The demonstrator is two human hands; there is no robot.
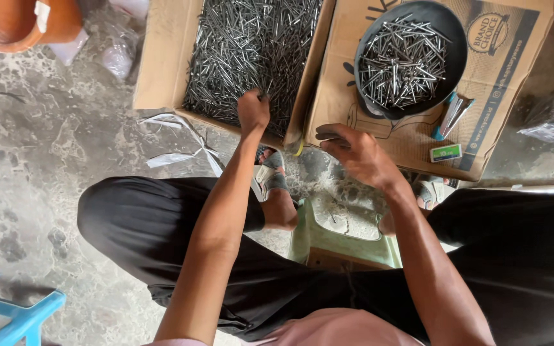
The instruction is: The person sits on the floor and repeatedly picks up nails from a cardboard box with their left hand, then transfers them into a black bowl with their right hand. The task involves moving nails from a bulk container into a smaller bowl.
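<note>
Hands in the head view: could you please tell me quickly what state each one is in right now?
Left hand: closed, grasping nails in the cardboard box.
Right hand: fingers curled beside the black bowl; whether it holds anything cannot be told.

- Left hand (253, 110) fingertips buried among the nails (251, 45), grip unclear.
- Cardboard box (161, 64) cut off at top edge.
- Right hand (357, 154) palm hidden.

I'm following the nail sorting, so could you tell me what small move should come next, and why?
Probably lift the left hand with its pinch of nails out of the cardboard box toward the black bowl, since it is buried in the loose nails while the right hand waits beside the bowl.
</note>
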